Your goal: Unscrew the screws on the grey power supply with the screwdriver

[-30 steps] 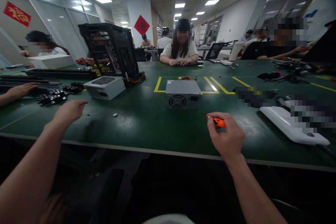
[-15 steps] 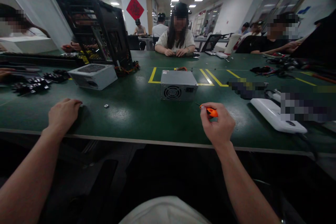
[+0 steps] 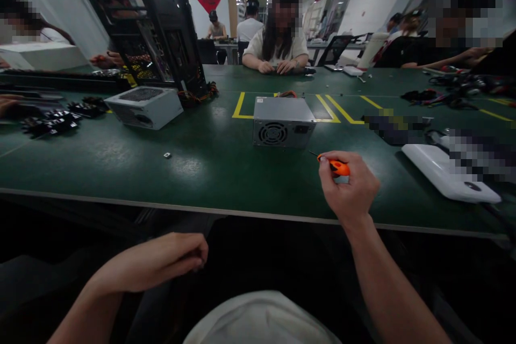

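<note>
My right hand [image 3: 355,185] is closed around the orange handle of a screwdriver [image 3: 342,168]. Its thin dark shaft points left, toward a grey power supply unit [image 3: 284,123] that stands just behind on the green table. A fan grille and a power socket face me on that unit. Over my lap, below the table edge, my left hand [image 3: 169,255] has its fingers curled together. Whatever may be inside them is hidden. On the table to the left lies a small white square piece [image 3: 167,155], apart from both hands.
A second power supply [image 3: 145,107] and an open black computer case [image 3: 149,32] stand at left, near black finned parts [image 3: 52,122]. At right lie a white power bank-like device [image 3: 447,172] and bundled cables [image 3: 431,95]. A person [image 3: 278,45] sits opposite.
My left hand has left the tabletop and moved right and down over my lap. My right hand still holds the screwdriver near the power supply. The view has tilted slightly downward.
</note>
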### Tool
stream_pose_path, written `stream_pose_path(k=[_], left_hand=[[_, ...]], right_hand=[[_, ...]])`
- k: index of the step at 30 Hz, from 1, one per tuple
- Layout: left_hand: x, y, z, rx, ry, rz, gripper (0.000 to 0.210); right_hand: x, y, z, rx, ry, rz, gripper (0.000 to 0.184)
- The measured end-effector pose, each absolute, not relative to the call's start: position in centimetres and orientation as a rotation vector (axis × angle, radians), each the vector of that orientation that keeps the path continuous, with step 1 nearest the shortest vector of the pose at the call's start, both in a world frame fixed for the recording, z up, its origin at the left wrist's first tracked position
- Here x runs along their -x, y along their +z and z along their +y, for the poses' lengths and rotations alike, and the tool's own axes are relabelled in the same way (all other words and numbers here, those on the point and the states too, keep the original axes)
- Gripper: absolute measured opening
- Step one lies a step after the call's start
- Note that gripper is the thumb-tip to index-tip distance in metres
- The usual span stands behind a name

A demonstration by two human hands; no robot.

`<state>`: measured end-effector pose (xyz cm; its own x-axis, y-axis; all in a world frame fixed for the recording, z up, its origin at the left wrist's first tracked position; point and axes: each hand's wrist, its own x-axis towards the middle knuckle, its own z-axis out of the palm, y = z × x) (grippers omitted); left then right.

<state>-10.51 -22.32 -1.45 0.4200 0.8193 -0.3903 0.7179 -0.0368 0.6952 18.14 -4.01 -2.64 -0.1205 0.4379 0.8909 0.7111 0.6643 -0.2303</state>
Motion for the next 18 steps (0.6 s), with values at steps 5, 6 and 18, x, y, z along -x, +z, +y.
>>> stream_pose_path(k=[5, 6, 18], left_hand=[[12.0, -2.7, -21.1, -1.749, 0.212, 1.424, 0.025], [11.8, -2.6, -20.9, -1.751, 0.22, 1.398, 0.025], [12.9, -3.4, -21.5, -1.675, 0.498, 1.439, 0.022]], right_hand=[[-18.1, -2.5, -4.0, 0.918, -0.31, -1.765, 0.008], [-18.2, -2.5, -4.0, 0.911, -0.308, -1.768, 0.008], [-18.3, -2.6, -4.1, 0.922, -0.242, -1.753, 0.008]])
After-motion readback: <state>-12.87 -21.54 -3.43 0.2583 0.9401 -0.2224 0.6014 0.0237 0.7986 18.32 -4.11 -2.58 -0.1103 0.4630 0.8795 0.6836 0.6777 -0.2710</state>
